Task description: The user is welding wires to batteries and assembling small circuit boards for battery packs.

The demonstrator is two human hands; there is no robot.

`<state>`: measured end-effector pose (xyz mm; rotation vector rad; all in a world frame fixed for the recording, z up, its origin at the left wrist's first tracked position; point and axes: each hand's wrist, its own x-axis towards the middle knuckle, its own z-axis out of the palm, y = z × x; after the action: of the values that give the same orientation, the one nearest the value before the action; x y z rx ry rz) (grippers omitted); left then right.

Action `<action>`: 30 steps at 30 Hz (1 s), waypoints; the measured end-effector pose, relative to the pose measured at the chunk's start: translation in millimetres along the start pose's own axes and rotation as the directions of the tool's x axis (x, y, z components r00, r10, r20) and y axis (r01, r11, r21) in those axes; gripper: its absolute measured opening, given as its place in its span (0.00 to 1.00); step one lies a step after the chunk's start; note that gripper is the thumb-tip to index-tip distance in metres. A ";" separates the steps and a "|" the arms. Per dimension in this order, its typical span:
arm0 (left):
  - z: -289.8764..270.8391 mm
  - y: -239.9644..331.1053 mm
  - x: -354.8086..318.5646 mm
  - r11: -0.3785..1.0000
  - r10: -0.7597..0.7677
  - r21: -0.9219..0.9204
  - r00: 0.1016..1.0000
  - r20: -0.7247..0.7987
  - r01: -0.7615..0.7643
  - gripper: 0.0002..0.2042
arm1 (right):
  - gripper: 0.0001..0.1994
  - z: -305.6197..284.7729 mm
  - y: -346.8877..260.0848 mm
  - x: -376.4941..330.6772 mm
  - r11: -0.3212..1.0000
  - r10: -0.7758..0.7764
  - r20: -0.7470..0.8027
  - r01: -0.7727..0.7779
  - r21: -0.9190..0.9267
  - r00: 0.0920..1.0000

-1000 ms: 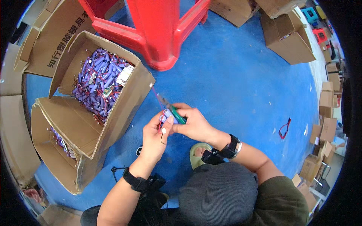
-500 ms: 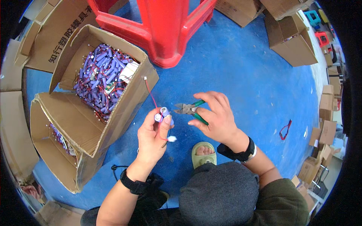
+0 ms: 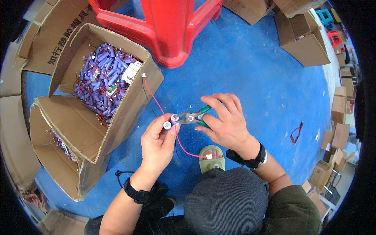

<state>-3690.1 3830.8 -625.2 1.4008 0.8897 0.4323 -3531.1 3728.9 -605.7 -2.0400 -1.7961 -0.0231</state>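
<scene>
My left hand pinches two small purple cylindrical battery cells, their round ends facing up. A red wire curves from them toward my foot and ends in a white connector. Another red lead reaches up to a white plug near the box edge, with a thin dark wire beside it. My right hand grips the green handles of a pair of diagonal cutters. The jaws meet the nearer edge of one cell; whether a wire lies between them is too small to tell.
An open cardboard box at left holds many purple cells with wires. Below it, another box contains more. A red plastic stool stands ahead. Cardboard boxes sit at upper right. A red wire loop lies on the blue floor.
The cutters have moved left, from just beside the cells to touching one of them. The cells have turned in my left hand, and the connector wire now swings out to the right.
</scene>
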 end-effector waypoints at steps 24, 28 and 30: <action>-4.3 25.9 1.3 0.865 0.208 0.462 0.978 0.030 -0.198 0.10 | 0.11 -5.8 -14.9 -4.2 0.988 0.135 0.066 -0.139 0.063 0.989; -9.3 26.8 5.4 0.709 0.372 0.609 0.923 0.103 -0.354 0.09 | 0.11 -8.6 -16.8 -3.4 0.986 0.151 0.120 -0.159 0.059 0.981; -10.8 28.6 6.5 0.633 0.440 0.650 0.886 0.145 -0.421 0.09 | 0.11 -11.0 -16.6 -2.9 0.992 0.126 0.132 -0.127 -0.002 0.983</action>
<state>-3687.5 3847.4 -598.8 2.3177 0.7461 0.5175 -3544.4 3723.9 -591.5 -2.1926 -1.7353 0.1581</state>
